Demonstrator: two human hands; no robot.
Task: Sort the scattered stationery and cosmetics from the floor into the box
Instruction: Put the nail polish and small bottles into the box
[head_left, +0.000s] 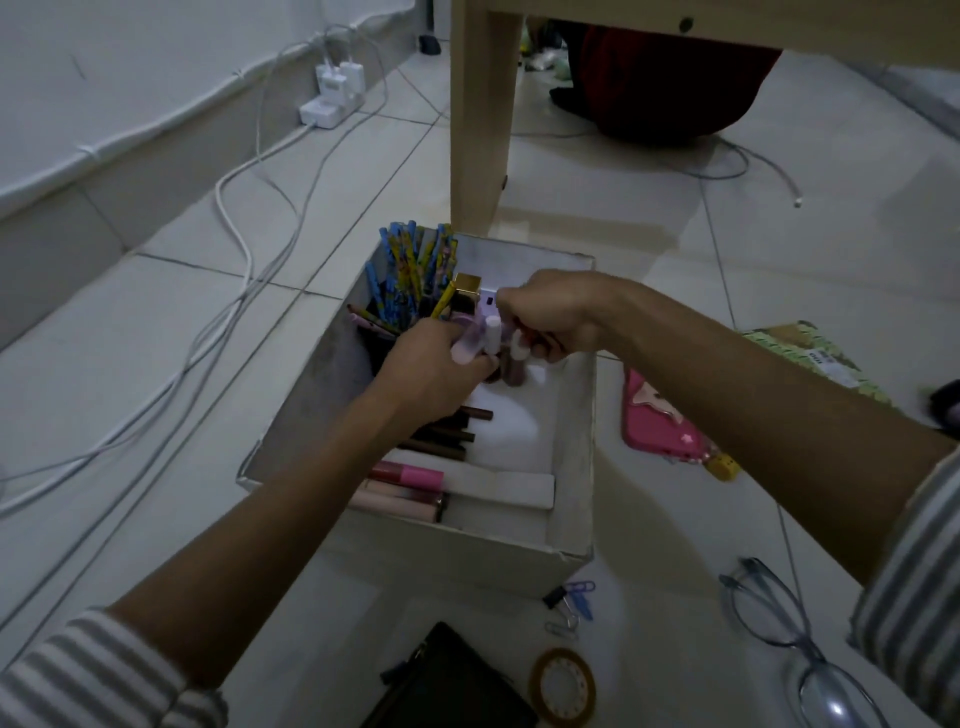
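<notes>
On a white tiled floor (156, 364) stands an open white cardboard box (577, 467), blue pencils (410, 260) upright at its far end. Over it, the left hand (436, 374) grips a lilac tube (464, 347); the right hand (556, 312) clutches small white-capped bottles (517, 358).

Open white box (576, 467) on the floor: blue patterned pencils (410, 270) upright in its far left corner, brown pencils (457, 431) and pink lip-gloss tubes (410, 475) flat along its near left side. Over its middle the left hand (431, 374) grips a lilac tube (465, 348), the right hand (550, 317) a white-capped brown vial (517, 364); paper clips (576, 603) lie by its near right corner
</notes>
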